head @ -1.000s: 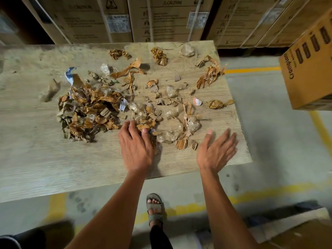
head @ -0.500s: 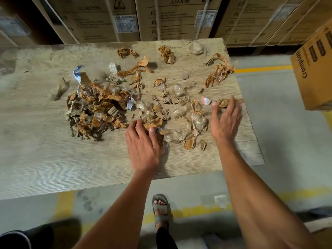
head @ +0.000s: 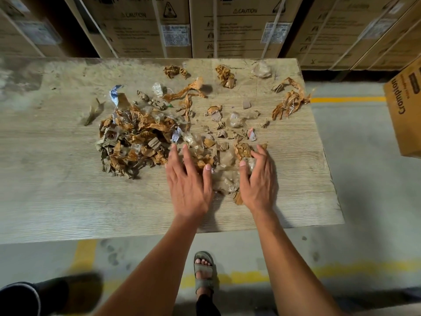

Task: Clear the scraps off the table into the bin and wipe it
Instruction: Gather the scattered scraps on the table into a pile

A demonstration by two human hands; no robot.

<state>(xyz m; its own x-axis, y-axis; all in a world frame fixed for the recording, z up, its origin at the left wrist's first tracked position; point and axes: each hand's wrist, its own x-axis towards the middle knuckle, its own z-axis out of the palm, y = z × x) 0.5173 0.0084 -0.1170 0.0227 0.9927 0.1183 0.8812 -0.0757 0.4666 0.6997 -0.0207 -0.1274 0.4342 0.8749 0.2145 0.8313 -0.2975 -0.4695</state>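
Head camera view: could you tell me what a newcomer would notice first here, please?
The big heap of brown paper and plastic scraps on the middle of the wooden table catches the eye first. Just right of it, the left hand and right hand flank a clump of clear plastic. Stacked cardboard cartons stand behind.

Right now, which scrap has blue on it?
The crumpled white-and-blue scrap at the big pile's far left corner; the others are brown or clear.
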